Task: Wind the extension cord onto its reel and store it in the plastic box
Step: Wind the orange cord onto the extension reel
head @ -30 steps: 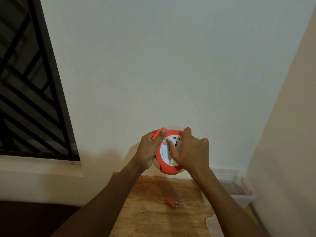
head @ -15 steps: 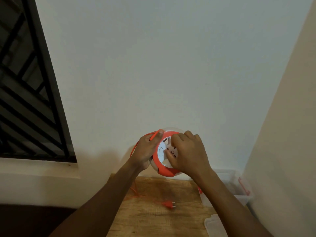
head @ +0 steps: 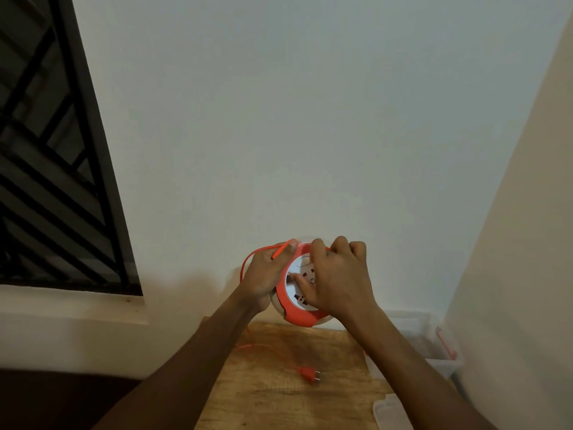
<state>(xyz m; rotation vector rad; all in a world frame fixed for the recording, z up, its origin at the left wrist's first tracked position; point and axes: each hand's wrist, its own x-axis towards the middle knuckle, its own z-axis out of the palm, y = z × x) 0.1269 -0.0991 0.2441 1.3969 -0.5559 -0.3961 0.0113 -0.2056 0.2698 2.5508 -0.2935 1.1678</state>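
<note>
Reel (head: 290, 311) held up in both hands above desk (head: 279, 398), orange rim, white socket face toward camera. Left hand (head: 266, 274) grip wrapped round reel's left edge, thumb pinning orange cord (head: 280, 252) at top. Right hand (head: 336, 277) grip curled over reel's face, fingers hooked on top rim, thumb on white centre. Slack cord loops left of left grip, drops to desk below, ends in plug (head: 308, 374). Clear plastic box (head: 434, 349) down-right of right grip, lid (head: 392, 412) lying beside it
</note>
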